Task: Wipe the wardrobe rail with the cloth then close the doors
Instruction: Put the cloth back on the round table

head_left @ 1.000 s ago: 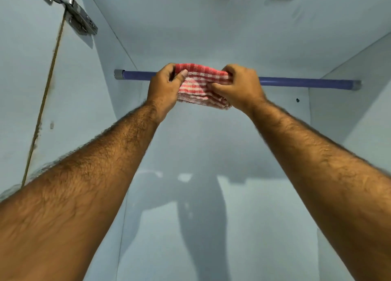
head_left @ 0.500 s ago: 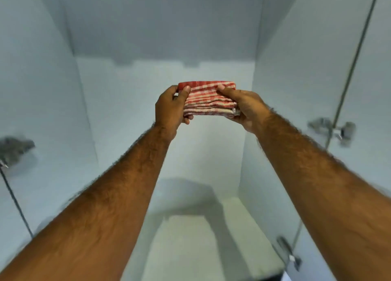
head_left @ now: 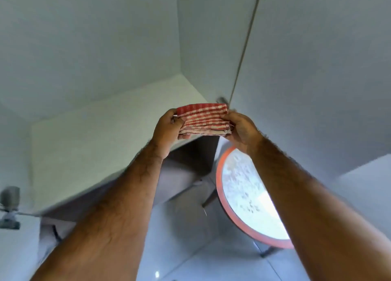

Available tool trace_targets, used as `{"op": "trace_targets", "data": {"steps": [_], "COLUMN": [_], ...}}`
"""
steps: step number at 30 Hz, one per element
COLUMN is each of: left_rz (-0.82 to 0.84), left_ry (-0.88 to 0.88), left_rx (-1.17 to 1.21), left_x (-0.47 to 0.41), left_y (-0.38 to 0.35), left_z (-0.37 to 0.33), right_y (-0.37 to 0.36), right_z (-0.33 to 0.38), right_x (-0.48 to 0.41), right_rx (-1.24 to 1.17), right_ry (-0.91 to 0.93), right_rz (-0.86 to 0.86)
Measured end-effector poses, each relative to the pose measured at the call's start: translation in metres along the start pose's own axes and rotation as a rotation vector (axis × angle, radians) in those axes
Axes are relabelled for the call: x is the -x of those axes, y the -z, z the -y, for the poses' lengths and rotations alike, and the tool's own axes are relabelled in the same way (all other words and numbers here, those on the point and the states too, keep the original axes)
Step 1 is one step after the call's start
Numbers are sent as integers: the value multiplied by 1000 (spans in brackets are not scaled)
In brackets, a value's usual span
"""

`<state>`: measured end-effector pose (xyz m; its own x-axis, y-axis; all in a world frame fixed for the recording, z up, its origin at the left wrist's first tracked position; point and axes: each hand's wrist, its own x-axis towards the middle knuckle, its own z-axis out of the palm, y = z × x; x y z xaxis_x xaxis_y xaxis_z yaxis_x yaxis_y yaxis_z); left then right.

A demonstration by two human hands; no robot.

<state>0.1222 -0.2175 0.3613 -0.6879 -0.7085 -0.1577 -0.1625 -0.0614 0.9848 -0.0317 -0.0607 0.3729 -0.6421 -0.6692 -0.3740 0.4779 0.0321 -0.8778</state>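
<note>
A folded red-and-white checked cloth point(head_left: 203, 119) is held between both hands in front of the open wardrobe. My left hand point(head_left: 168, 130) grips its left end and my right hand point(head_left: 241, 130) grips its right end. Behind them are the pale wardrobe floor shelf point(head_left: 101, 141) and the right inner wall. The open right door point(head_left: 317, 80) stands past a thin dark hinge line. The rail is out of view.
A round table with an orange rim point(head_left: 249, 196) stands low on the right, below my right forearm. A metal hinge point(head_left: 9, 206) shows at the left edge. A glossy tiled floor point(head_left: 190, 249) lies below.
The cloth came off the blue rail and moved down with both hands. The view swung down and right; the rail left the frame and the round table and floor appeared.
</note>
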Motion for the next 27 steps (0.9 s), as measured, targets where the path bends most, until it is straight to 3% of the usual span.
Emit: {"op": "trace_targets", "data": {"steps": [11,20,24,27], "left_rz": [126,107,100,131], "left_ry": [400,471,423,322], "left_rx": [-47,-189,-414,-717], "left_x": [45,34,29,33], "left_y": [-154,-277,-308,-320], "left_z": [255,403,437,452], "right_y": [219,341,373,378], "right_z": [-237,-351,-382,-395], "right_x": [21,-3,-11,-11], "right_rx": [136,99,433,763], "right_ry": [-336,-320,-314,-313], "right_rz": [-267,-689,-824,-765]}}
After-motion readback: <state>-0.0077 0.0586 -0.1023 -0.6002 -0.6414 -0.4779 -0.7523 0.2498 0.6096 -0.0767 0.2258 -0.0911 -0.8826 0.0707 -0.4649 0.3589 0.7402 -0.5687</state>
